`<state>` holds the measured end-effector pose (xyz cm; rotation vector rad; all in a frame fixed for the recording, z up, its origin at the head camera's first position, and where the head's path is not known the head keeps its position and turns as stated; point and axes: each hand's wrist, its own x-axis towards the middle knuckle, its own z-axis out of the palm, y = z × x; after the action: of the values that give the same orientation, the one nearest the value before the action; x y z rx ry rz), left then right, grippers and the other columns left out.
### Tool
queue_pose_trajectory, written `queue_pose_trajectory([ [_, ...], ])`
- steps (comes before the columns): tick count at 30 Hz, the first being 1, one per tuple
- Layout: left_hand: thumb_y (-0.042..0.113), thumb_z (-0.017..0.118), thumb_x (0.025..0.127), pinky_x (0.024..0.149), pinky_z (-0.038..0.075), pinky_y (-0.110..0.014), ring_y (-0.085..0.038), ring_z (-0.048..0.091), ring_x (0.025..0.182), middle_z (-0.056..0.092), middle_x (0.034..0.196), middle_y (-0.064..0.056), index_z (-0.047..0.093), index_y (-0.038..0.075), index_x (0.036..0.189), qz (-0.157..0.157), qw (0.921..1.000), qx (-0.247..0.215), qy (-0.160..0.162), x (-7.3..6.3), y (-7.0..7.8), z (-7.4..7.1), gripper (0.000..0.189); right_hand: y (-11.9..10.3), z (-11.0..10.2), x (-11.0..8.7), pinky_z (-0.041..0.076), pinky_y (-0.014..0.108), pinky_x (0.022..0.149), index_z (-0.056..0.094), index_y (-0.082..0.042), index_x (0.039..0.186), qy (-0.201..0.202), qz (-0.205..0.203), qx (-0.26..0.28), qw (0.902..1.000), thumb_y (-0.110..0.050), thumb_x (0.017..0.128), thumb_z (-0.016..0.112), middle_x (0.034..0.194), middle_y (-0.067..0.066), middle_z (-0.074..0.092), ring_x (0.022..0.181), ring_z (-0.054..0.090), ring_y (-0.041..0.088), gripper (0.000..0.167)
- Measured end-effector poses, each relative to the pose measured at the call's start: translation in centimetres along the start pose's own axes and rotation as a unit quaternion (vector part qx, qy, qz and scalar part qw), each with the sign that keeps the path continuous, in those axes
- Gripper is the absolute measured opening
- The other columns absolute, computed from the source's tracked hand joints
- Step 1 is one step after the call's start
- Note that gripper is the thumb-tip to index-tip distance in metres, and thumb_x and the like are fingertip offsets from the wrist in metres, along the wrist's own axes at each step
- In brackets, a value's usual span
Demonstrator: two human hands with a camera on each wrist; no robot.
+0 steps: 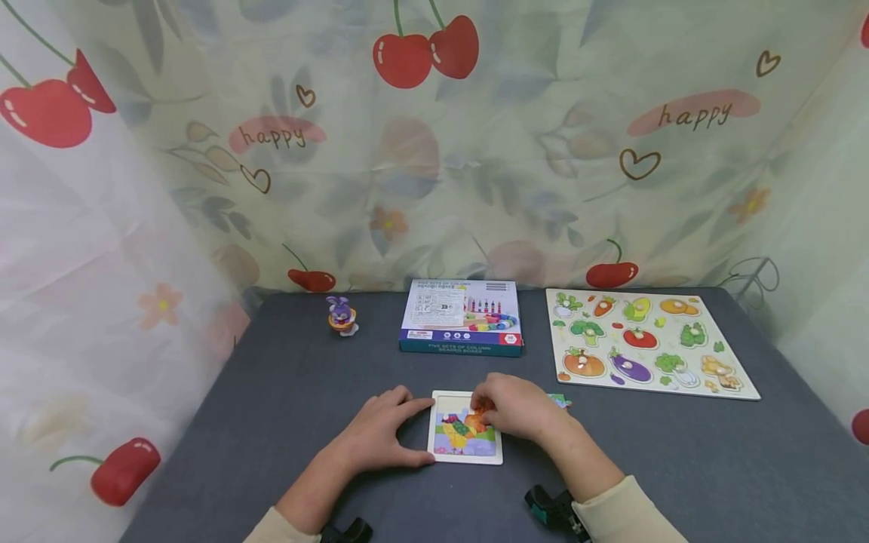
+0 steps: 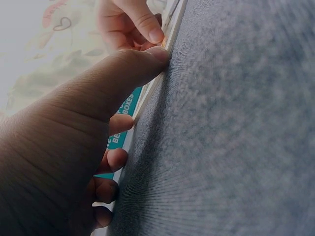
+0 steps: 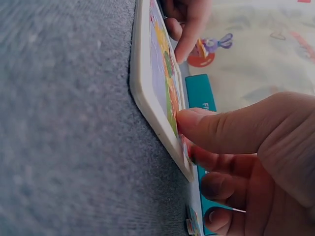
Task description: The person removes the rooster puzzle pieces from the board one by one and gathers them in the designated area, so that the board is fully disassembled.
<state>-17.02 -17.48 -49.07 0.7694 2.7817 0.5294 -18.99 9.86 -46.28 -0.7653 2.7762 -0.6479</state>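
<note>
A small white-framed picture puzzle (image 1: 465,458) lies on the dark table, showing a colourful bird-like picture. My left hand (image 1: 383,431) is spread at its left side, with the thumb near the lower corner and the index finger near the upper one; in the left wrist view the thumb (image 2: 140,66) rests at the rim. Over the puzzle's upper right part, my right hand (image 1: 517,407) pinches an orange and red puzzle piece (image 1: 477,419) between thumb and fingers, its outline partly hidden by them. In the right wrist view the thumb tip (image 3: 193,118) is right at the picture surface.
Behind the puzzle lies a bead toy box (image 1: 462,348). A white vegetable puzzle board (image 1: 652,388) is at the right, a purple rabbit figurine (image 1: 342,317) at the back left. Another colourful piece (image 1: 560,400) shows beyond my right wrist. A printed curtain (image 1: 475,188) hangs behind.
</note>
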Motion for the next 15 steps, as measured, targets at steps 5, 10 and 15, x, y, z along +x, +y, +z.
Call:
queue_pose_trajectory([
  [5,0.083,0.065,0.077,0.08,0.036,-0.036,-0.013,0.044,0.089,0.046,0.108,0.009,0.053,0.034,0.15,-0.002,1.0,-0.001,-0.002,0.05,-0.08,0.04,0.089,-0.06,0.1,-0.16,0.046,0.037,0.073,0.074,-0.02,0.095,0.021,0.009,-0.004,0.9997,-0.016,0.086,0.084,0.096,-0.002,0.048,0.081,0.051,0.016,0.014],
  [10,0.084,0.065,0.076,0.081,0.036,-0.036,-0.012,0.044,0.09,0.047,0.108,0.008,0.053,0.034,0.15,-0.003,1.0,-0.001,-0.003,0.1,-0.17,0.11,0.09,-0.14,-0.03,-0.07,0.049,0.039,0.078,0.074,-0.021,0.098,0.022,0.016,-0.007,0.9996,-0.017,0.084,0.085,0.099,-0.002,0.054,0.085,0.053,0.017,0.018],
  [15,0.084,0.065,0.076,0.08,0.036,-0.036,-0.012,0.044,0.09,0.046,0.108,0.009,0.053,0.035,0.15,-0.003,1.0,0.0,-0.001,0.15,-0.21,0.2,0.09,-0.14,-0.15,0.17,0.051,0.039,0.084,0.073,-0.014,0.11,0.026,0.027,-0.013,0.9992,-0.015,0.082,0.086,0.1,-0.001,0.061,0.087,0.056,0.016,0.031],
])
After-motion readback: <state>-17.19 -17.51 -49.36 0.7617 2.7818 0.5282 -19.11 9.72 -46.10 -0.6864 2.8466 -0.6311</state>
